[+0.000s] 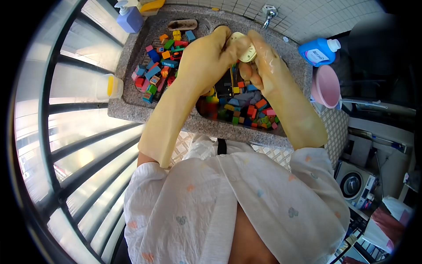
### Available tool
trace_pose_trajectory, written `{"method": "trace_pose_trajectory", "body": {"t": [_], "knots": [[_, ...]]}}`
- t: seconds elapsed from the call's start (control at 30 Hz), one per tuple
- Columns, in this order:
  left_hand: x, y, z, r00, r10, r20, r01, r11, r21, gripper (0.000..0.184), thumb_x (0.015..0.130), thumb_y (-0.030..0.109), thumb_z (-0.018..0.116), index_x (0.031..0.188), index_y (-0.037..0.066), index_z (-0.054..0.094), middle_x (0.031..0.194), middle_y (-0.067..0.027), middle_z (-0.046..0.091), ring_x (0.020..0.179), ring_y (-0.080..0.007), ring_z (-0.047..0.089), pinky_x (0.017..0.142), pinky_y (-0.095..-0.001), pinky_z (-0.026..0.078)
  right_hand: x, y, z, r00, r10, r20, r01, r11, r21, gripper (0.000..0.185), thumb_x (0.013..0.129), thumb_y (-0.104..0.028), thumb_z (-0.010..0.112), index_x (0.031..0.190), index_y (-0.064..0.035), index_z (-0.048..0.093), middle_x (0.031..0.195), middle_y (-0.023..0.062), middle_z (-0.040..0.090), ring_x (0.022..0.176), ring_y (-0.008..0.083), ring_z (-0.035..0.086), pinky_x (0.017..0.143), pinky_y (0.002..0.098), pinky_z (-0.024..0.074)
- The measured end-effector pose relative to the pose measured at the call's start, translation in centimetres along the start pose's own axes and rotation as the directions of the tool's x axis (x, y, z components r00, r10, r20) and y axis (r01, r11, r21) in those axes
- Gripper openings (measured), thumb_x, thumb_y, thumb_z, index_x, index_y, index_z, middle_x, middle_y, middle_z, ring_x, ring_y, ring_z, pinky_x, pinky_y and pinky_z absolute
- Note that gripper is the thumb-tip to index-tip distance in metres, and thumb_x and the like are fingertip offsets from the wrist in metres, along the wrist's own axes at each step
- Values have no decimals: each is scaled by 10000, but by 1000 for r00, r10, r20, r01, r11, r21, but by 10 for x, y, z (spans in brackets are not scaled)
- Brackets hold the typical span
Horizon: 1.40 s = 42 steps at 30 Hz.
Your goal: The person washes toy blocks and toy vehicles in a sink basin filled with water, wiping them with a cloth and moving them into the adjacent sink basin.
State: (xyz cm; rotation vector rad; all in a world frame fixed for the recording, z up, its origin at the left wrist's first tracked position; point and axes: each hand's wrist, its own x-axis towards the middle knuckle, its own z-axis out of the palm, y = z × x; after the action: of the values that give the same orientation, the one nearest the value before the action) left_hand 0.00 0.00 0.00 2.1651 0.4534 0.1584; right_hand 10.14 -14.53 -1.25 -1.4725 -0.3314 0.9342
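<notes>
Both my hands wear long pale yellow rubber gloves. My left hand (pixel 209 50) and my right hand (pixel 266 55) are closed around a round cream-coloured disc (pixel 250 54) with small dark marks on its face, possibly a toy clock face. The disc is held up over the stone sink (pixel 193 112), near its far side. My left thumb lies across the disc, and my right fingers grip its right edge. Below my hands, colourful toy blocks (pixel 257 108) lie in the basin. More toy blocks (pixel 154 70) are spread on the ribbed board at the left.
A tap (pixel 269 15) stands behind the basin. A scrubbing brush (pixel 183 25) lies at the back ledge. Around the sink are a purple pump bottle (pixel 129 19), a blue detergent bottle (pixel 317 53), a pink bowl (pixel 326 86) and a yellow-and-white container (pixel 110 86). Window bars (pixel 83 105) run along the left.
</notes>
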Motion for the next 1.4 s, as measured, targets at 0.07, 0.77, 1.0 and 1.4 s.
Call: {"method": "trace_pose_trajectory", "body": {"t": [0.07, 0.77, 1.0, 1.4], "knots": [[-4, 2, 2, 1000, -3, 16, 2, 996, 86, 500, 1009, 534, 594, 1139, 54, 645, 938, -98, 700, 870, -233, 643, 811, -324, 485, 1, 1, 1, 994, 107, 8, -107, 994, 25, 586, 1011, -633, 494, 1034, -76, 675, 609, 36, 599, 385, 65, 392, 336, 237, 234], [-18, -158, -35, 961, -28, -273, 152, 883, 445, 611, 911, 504, 722, 1363, 105, 617, 1245, -164, 698, 1020, -328, 698, 886, -416, 544, 66, 61, -47, 982, 176, 74, -149, 949, -279, 647, 940, -689, 596, 1060, -70, 744, 764, 25, 656, 595, 72, 435, 538, 263, 346], [7, -112, 86, 980, -157, 119, 191, 606, -772, 505, 913, 56, 749, 1372, 33, 542, 1215, -116, 686, 1020, -216, 680, 913, -336, 551, 80, 100, -52, 923, 346, 170, -322, 934, -155, 705, 948, -708, 568, 1117, -40, 720, 953, 72, 727, 756, 130, 633, 663, 248, 487], [-11, -107, 105, 848, -347, 402, 442, 42, -896, 371, 934, 71, 636, 1271, 85, 483, 1129, -113, 661, 808, -154, 541, 706, -302, 491, 48, 272, -154, 870, 355, -343, -464, 354, -812, 435, 902, -195, 694, 1321, -82, 659, 1291, 184, 688, 1213, 336, 648, 1027, 430, 512]]}}
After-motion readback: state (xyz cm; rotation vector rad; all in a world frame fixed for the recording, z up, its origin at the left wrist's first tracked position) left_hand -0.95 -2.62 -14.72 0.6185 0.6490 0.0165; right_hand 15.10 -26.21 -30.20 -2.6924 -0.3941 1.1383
